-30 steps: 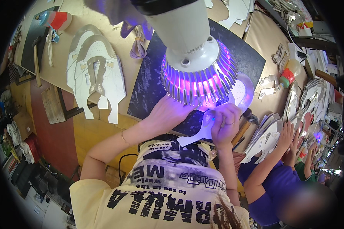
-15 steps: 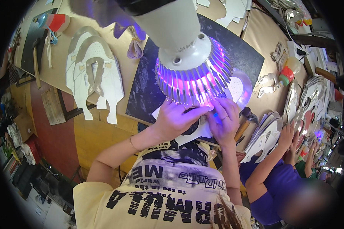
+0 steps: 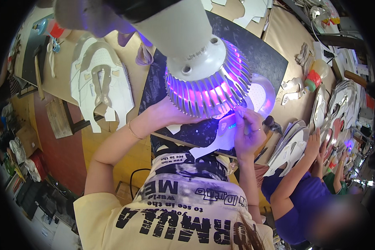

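At the white piece (image 3: 226,135), the right hand (image 3: 249,128)

Left hand (image 3: 177,111): partly hidden | right hand (image 3: 249,132): fingers (image 3: 253,119) curled

- my left hand (image 3: 173,112) partly hidden under purple-lit lamp (image 3: 206,93)
- my right hand (image 3: 249,130), fingers bunched, at white cutout piece (image 3: 225,139)
- white cutouts (image 3: 84,89), left
- black board (image 3: 260,52) below

Left hand (image 3: 173,112): moved from beside the right hand (image 3: 249,131) to under the lamp (image 3: 208,93), fingers now hidden
Right hand: fingers more curled
White piece (image 3: 226,134): less covered
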`<state>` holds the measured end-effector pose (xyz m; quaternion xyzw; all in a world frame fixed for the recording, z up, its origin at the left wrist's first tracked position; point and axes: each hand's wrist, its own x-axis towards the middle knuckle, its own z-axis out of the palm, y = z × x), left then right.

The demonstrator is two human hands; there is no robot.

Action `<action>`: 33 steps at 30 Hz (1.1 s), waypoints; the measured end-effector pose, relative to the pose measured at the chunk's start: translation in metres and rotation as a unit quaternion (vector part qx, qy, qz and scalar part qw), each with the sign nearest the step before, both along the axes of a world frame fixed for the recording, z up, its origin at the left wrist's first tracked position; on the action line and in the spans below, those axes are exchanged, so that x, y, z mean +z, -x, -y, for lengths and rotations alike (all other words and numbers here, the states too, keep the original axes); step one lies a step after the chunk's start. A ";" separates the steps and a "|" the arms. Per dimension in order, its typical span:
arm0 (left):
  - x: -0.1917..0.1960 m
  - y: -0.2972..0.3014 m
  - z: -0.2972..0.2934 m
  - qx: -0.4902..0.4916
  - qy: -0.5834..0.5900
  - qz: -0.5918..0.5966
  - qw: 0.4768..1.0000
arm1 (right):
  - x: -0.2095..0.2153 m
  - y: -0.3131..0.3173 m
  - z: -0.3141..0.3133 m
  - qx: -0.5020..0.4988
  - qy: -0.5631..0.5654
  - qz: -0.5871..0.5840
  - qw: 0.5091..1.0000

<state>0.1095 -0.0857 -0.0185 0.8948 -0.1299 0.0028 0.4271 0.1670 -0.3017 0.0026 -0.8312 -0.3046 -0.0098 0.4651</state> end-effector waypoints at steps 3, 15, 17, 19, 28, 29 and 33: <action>-0.004 -0.002 -0.004 -0.039 -0.029 -0.015 0.999 | -0.003 0.001 0.002 0.035 0.017 0.082 0.996; -0.015 -0.010 -0.012 -0.066 0.010 0.035 0.997 | 0.001 0.003 0.005 0.138 0.145 0.248 0.948; -0.015 -0.009 -0.013 -0.067 0.005 0.032 0.997 | 0.002 0.004 0.005 0.143 0.159 0.244 0.946; -0.014 -0.008 -0.014 -0.071 -0.002 0.026 0.997 | 0.003 0.004 0.004 0.145 0.175 0.240 0.944; -0.007 -0.002 -0.020 -0.088 -0.027 -0.001 0.996 | 0.006 0.006 0.002 0.135 0.198 0.247 0.939; -0.006 -0.002 -0.021 -0.089 -0.029 -0.003 0.996 | 0.006 0.007 0.002 0.135 0.204 0.247 0.938; -0.005 0.000 -0.023 -0.096 -0.036 -0.008 0.995 | 0.009 0.010 0.001 0.131 0.231 0.250 0.931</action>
